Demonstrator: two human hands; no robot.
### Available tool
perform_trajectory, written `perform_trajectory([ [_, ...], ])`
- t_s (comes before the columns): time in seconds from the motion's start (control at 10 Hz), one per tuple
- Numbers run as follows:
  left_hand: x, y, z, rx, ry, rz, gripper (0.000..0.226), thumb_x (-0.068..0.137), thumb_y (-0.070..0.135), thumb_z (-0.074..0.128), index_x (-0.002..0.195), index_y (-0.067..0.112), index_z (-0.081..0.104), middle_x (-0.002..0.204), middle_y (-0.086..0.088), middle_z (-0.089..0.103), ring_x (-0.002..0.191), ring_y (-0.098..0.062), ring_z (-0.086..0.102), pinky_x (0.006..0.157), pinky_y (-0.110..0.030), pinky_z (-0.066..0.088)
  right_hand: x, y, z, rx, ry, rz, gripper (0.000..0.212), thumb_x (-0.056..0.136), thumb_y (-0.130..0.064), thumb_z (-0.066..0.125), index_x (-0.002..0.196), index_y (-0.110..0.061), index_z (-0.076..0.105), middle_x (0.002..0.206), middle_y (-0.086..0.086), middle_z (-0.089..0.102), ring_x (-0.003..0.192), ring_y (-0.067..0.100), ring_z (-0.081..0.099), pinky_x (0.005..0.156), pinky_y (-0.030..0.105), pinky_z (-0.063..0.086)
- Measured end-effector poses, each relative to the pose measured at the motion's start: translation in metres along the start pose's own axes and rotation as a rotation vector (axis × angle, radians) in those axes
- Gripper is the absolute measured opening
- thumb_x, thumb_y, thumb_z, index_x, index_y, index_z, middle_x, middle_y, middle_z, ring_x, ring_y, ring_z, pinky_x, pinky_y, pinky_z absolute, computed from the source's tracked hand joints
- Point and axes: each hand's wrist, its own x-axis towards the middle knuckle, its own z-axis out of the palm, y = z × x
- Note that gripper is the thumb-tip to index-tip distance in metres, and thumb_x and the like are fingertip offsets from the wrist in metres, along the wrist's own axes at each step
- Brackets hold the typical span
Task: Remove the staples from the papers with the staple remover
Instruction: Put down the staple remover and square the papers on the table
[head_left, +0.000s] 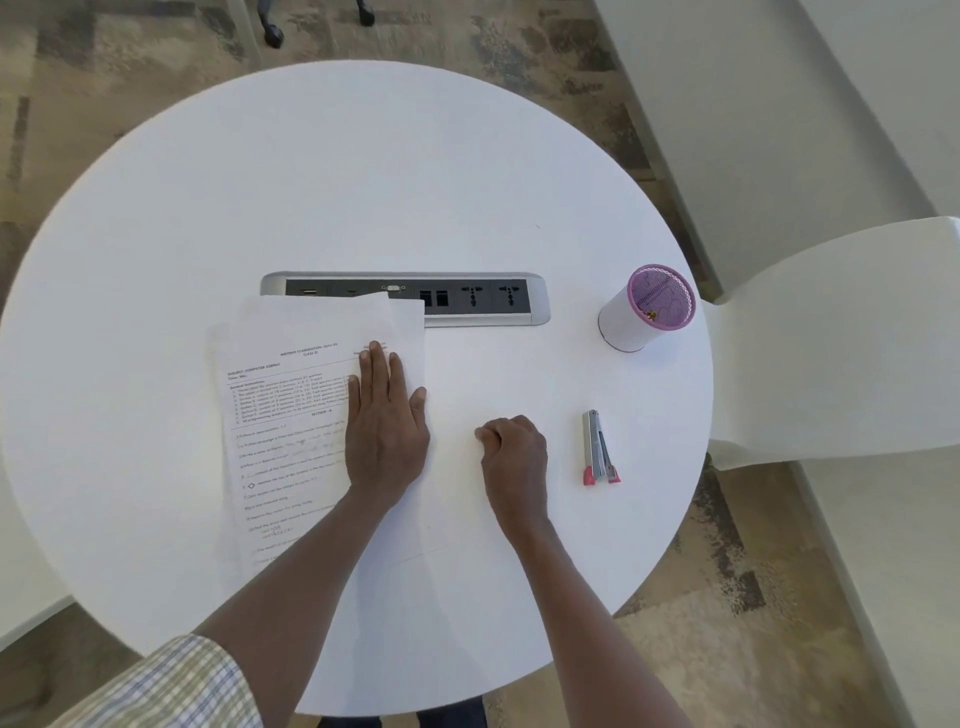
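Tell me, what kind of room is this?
Probably an office or meeting room: a round white table with a built-in socket strip, printed exam papers, a mesh pen cup, and patterned carpet.

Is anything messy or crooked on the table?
A little. The papers lie tilted, and their top corner covers one end of the socket strip. The left hand presses them flat. Nothing looks spilled or broken.

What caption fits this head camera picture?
Left hand flat on papers, right hand curled beside the staple remover on the table.
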Motion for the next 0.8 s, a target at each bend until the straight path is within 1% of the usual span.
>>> perform_trajectory([
  [0.1,0.001,0.000,0.000,-0.005,0.013,-0.001,0.054,0.106,0.027,0.033,0.152,0.000,0.031,0.163,-0.018,0.022,0.153,-0.031,0.018,0.124,-0.045,0.017,0.010,0.006,-0.008,0.044,-0.061,0.031,0.017,0.084,0.006,0.052,0.070,0.006,0.061,0.072,0.025,0.064,0.066,0.028,0.049,0.060,0.028,0.032],
  [0.2,0.002,0.001,-0.001,-0.017,0.021,-0.007,0.053,0.106,0.026,0.033,0.151,0.000,0.032,0.163,-0.018,0.022,0.152,-0.031,0.019,0.124,-0.045,0.017,0.017,0.011,-0.016,0.106,-0.110,0.029,0.014,0.085,0.005,0.055,0.078,0.005,0.068,0.074,0.021,0.068,0.067,0.029,0.059,0.061,0.029,0.044],
  [0.3,0.002,0.000,0.000,-0.025,0.029,-0.009,0.052,0.105,0.026,0.033,0.151,0.000,0.033,0.163,-0.017,0.023,0.152,-0.030,0.019,0.124,-0.044,0.018,0.015,0.011,-0.020,0.089,-0.113,-0.073,0.019,0.085,0.003,0.063,0.097,-0.004,0.077,0.085,0.008,0.072,0.073,0.011,0.063,0.071,0.006,0.044],
  [0.4,0.001,0.000,0.001,-0.023,0.032,-0.012,0.053,0.105,0.026,0.032,0.151,0.001,0.033,0.164,-0.016,0.023,0.153,-0.029,0.018,0.124,-0.044,0.018,0.017,0.013,-0.022,0.018,-0.138,-0.198,0.022,0.083,0.001,0.070,0.103,-0.006,0.077,0.085,0.009,0.069,0.076,0.016,0.064,0.072,0.010,0.045],
  [0.5,0.001,-0.001,0.002,-0.017,0.037,-0.011,0.052,0.106,0.026,0.032,0.151,0.001,0.033,0.163,-0.017,0.023,0.152,-0.029,0.019,0.124,-0.044,0.018,0.017,0.012,-0.023,-0.030,-0.142,-0.252,0.016,0.084,-0.002,0.070,0.096,-0.007,0.079,0.084,0.010,0.069,0.078,0.022,0.065,0.070,0.029,0.051],
  [0.6,0.001,-0.001,0.003,-0.002,0.040,-0.011,0.052,0.106,0.027,0.030,0.151,0.001,0.033,0.163,-0.016,0.023,0.152,-0.029,0.019,0.124,-0.045,0.019,0.017,0.010,-0.022,-0.070,-0.144,-0.271,0.012,0.086,-0.003,0.068,0.087,-0.007,0.079,0.081,0.010,0.069,0.076,0.023,0.064,0.067,0.032,0.050],
  [0.7,0.001,-0.001,0.003,-0.001,0.041,-0.012,0.053,0.106,0.028,0.027,0.151,0.001,0.033,0.163,-0.016,0.023,0.152,-0.029,0.020,0.124,-0.044,0.019,0.021,0.008,-0.021,-0.095,-0.177,-0.255,0.014,0.086,-0.001,0.064,0.082,-0.005,0.077,0.081,0.010,0.068,0.075,0.022,0.064,0.068,0.033,0.050],
  [0.8,0.001,-0.001,0.002,-0.010,0.047,-0.014,0.053,0.105,0.028,0.026,0.151,0.001,0.034,0.163,-0.016,0.024,0.152,-0.029,0.021,0.123,-0.044,0.020,0.022,0.006,-0.021,-0.146,-0.188,-0.290,0.015,0.091,-0.003,0.060,0.085,-0.003,0.074,0.084,0.010,0.065,0.073,0.024,0.062,0.068,0.031,0.049],
])
